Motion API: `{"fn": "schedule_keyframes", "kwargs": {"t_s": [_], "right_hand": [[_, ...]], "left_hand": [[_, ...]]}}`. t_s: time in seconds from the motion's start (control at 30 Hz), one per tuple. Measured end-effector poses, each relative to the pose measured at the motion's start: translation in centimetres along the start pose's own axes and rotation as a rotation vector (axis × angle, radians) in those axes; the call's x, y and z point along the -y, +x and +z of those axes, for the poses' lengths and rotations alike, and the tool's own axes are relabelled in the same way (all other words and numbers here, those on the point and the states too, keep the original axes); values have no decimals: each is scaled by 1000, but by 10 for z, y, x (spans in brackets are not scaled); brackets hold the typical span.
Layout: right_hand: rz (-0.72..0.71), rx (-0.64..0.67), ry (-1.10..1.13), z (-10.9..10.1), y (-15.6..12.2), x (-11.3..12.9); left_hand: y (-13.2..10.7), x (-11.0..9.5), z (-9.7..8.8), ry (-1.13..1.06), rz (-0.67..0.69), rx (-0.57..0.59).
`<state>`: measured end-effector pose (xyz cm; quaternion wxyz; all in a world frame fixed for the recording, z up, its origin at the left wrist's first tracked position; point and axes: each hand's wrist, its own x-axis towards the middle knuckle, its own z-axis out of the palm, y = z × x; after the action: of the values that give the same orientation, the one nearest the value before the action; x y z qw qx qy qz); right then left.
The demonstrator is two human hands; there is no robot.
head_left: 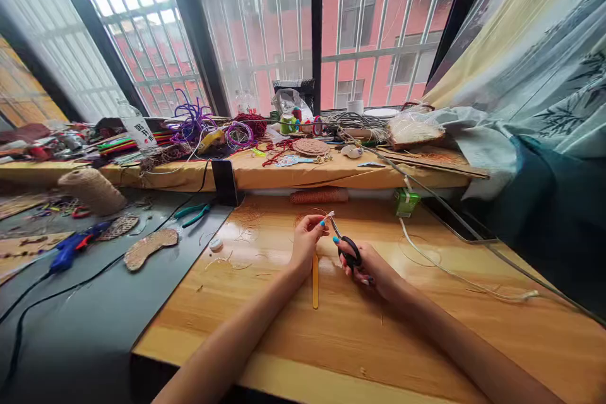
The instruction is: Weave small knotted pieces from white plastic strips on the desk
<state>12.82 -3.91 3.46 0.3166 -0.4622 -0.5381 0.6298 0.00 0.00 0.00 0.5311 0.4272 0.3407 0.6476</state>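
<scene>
My right hand (pixel 360 263) is closed round the black handles of a pair of scissors (pixel 350 251). The blades point up and left to a small whitish piece (pixel 331 214) by the fingertips of my left hand (pixel 308 235). That hand pinches the piece together with a thin reddish-brown cord (pixel 318 210); what exactly the piece is, I cannot make out. Below my left hand a flat yellow wooden stick (pixel 315 284) lies on the wooden table (pixel 265 322).
Behind the table runs a cluttered ledge (pixel 265 170). A spool of orange-brown cord (pixel 319 196) lies beneath it. Left are pliers (pixel 193 214), a blue glue gun (pixel 71 251), a twine cone (pixel 92 191) and a curved cork-like piece (pixel 151 247). A white cable (pixel 454 278) crosses the right side.
</scene>
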Motion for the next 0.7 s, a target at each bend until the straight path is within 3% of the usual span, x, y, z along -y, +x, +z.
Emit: {"fn": "schedule_keyframes", "kwargs": {"t_s": [0.57,0.7], "right_hand": [[-17,-88,92,-10,7,-7],[-5,21,60,-16,10,-6]], "left_hand": [[5,1,-1,-16,-38,-54],[9,-8,-1,35,-26,-69]]}}
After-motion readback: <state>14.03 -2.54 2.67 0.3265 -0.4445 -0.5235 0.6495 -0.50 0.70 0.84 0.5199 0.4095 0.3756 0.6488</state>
